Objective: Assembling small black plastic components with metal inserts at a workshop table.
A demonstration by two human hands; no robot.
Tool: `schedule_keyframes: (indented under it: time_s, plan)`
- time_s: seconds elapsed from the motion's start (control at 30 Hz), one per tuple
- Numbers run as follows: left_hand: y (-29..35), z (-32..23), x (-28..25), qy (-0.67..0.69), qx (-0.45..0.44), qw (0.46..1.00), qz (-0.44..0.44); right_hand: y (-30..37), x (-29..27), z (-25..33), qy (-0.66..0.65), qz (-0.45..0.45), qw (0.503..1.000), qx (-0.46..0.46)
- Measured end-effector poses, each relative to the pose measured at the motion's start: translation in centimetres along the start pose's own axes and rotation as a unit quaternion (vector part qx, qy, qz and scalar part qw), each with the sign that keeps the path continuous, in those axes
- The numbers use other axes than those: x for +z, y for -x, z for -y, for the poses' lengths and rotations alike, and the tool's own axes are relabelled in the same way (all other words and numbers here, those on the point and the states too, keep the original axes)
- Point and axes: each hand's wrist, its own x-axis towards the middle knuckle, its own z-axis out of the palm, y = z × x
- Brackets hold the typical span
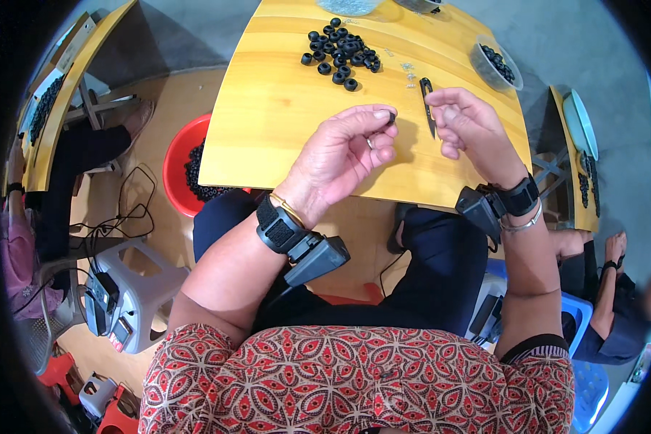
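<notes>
My left hand (pixel 347 148) is over the front part of the yellow table, thumb and forefinger closed on a small black round piece (pixel 391 118) that is mostly hidden by the fingertips. To its right is my right hand (pixel 474 130), its fingers curled and the thumb near the forefinger; whatever they pinch is too small to make out. Just left of that hand lies a thin black pointed tool (pixel 425 90) on the tabletop. Farther back sits a loose pile of black round pieces (pixel 347 49), several showing holes. Tiny clear pieces (pixel 409 72) are scattered beside the pile.
A clear bowl (pixel 515 83) of black pieces stands at the table's (pixel 267 130) right edge, another clear tub (pixel 349 6) at the back. Below the left edge is a red basin (pixel 175 170) of black pieces. Cables (pixel 123 220) and a grey stool (pixel 141 289) are at left; people sit both sides.
</notes>
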Motion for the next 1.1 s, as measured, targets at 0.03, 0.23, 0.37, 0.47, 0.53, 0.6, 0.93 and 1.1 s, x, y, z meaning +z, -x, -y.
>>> schedule_keyframes:
  time_s: [0.03, 0.23, 0.37, 0.47, 0.53, 0.6, 0.93, 1.1]
  plan:
    - [0.1, -0.2, 0.0, 0.005, 0.006, 1.000, -0.007, 0.2, 0.1, 0.2, -0.005, -0.019, 1.000, 0.004]
    - [0.0, -0.5, 0.2, 0.058, 0.019, 0.993, 0.099, 1.6, 1.5, 1.6, -0.049, -0.046, 0.996, -0.064]
    - [-0.1, -0.6, -0.3, 0.070, -0.020, 0.982, 0.175, 1.4, 1.5, 0.7, -0.071, -0.085, 0.979, -0.171]
    - [-0.5, -0.2, -0.2, 0.056, -0.022, 0.981, 0.184, 1.2, 2.2, 0.6, -0.082, -0.122, 0.972, -0.185]
    - [-0.8, 0.0, 0.2, 0.039, -0.022, 0.983, 0.178, 1.1, 2.0, 0.4, -0.070, -0.115, 0.972, -0.195]
    - [-0.9, 0.2, 0.3, 0.016, -0.007, 0.984, 0.177, 1.0, 1.5, -0.2, -0.043, -0.076, 0.973, -0.212]
    - [-1.6, 1.0, 1.0, -0.097, 0.036, 0.984, 0.142, 0.3, 0.5, -1.9, -0.117, -0.032, 0.965, -0.231]
    - [-1.8, 0.9, 0.9, -0.133, 0.058, 0.979, 0.140, 0.3, 0.4, -2.2, -0.120, -0.030, 0.969, -0.214]
